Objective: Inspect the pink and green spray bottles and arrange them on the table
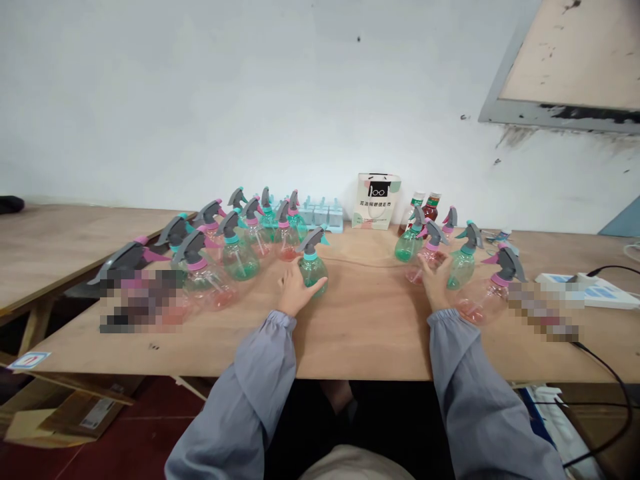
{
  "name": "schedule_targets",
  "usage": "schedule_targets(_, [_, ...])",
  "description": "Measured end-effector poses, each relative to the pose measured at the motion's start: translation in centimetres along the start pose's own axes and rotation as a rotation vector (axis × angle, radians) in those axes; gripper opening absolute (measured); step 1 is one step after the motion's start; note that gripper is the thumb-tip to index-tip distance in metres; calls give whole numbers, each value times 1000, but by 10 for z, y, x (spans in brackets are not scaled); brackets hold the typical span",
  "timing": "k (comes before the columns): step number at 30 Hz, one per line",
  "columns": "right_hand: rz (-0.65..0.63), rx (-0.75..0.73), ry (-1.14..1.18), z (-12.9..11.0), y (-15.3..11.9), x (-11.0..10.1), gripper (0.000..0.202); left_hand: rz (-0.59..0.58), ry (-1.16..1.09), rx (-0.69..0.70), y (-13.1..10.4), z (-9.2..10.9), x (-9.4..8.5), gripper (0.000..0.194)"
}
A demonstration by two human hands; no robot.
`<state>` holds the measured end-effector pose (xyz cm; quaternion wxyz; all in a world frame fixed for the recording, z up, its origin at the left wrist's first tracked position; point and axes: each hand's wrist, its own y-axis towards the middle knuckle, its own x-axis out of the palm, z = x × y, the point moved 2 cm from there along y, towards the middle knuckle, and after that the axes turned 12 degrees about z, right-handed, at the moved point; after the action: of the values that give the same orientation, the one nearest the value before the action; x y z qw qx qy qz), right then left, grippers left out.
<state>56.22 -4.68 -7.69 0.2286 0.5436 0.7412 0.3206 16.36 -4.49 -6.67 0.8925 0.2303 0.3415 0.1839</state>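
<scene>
My left hand [296, 288] is closed around the body of a green spray bottle [315, 267] with a grey and turquoise trigger head. The bottle stands upright near the middle of the table. My right hand [437, 280] is beside a pink spray bottle [414, 275], thumb and fingers apart; it partly hides that bottle, and I cannot tell whether they touch. Just right of this hand stand a green spray bottle [460, 267] and a larger pink one [483, 300]. Behind it is another green spray bottle [407, 245].
Several pink and green spray bottles [240, 257] crowd the table's left side. Along the wall are a light-blue rack [327, 215], a paper bag [377, 217] and red-filled bottles [431, 205]. A white power strip [590, 290] with a cable lies right. The table's front edge [360, 377] is near my lap.
</scene>
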Motion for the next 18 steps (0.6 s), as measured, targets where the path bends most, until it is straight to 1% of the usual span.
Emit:
schedule_targets(2, [-8, 53, 28, -3, -1, -3, 61, 0, 1, -3, 0, -1, 0, 83])
schedule_targets(4, [33, 23, 35, -16, -6, -13, 62, 3, 7, 6, -1, -2, 1, 83])
schedule_targets(6, [95, -73, 18, -40, -16, -25, 55, 2, 11, 25, -3, 0, 3, 83])
schedule_targets(8, [86, -159, 28, -69, -32, -33, 46, -11, 18, 40, -7, 3, 6, 85])
schedule_targets(9, [47, -196, 79, -85, -43, -33, 42, -18, 24, 47, -9, 6, 7, 87])
schedule_targets(10, [-21, -234, 145, -100, -54, -31, 40, -24, 33, 57, -12, 10, 9, 88])
schedule_targets(12, [-259, -284, 260, -128, -79, -16, 45, -38, 57, 89, -18, 19, 13, 90])
schedule_targets(15, [-408, -166, 380, -155, -105, 13, 63, -63, 111, 159, -30, 33, 19, 94])
schedule_targets(17, [-464, -53, 408, -164, -113, 31, 77, -80, 142, 222, -40, 41, 22, 95])
schedule_targets(18, [-483, -1, 418, -167, -115, 38, 79, -86, 149, 253, -45, 45, 23, 95])
